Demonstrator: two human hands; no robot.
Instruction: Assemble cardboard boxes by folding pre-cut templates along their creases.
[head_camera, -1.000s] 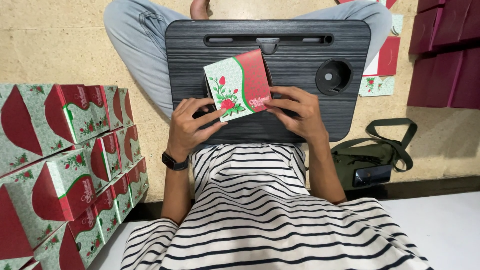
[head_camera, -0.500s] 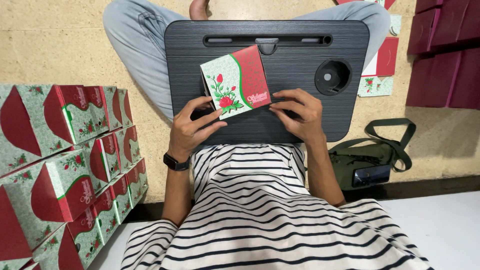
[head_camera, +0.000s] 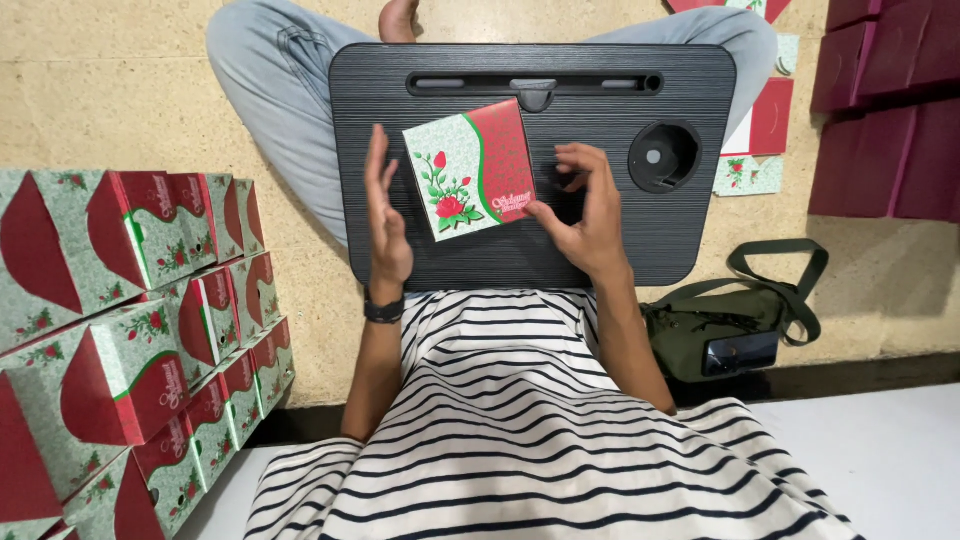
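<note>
A square gift box (head_camera: 470, 168), green with a rose print and a red curved panel, lies flat on the black lap tray (head_camera: 620, 240) over my crossed legs. My left hand (head_camera: 385, 215) is open, edge-on, just left of the box and apart from it. My right hand (head_camera: 585, 205) has its fingers spread; its thumb touches the box's lower right corner. A dark watch sits on my left wrist.
Stacks of several matching folded boxes (head_camera: 150, 320) stand on the floor at my left. Dark red flat sheets (head_camera: 885, 110) lie at the far right, with printed flat pieces (head_camera: 760, 130) beside the tray. An olive bag (head_camera: 740, 325) holding a phone rests at my right.
Both hands have let go of the box, which was held tilted above the tray. It now lies flat, and my left hand has opened and moved off to its left.
</note>
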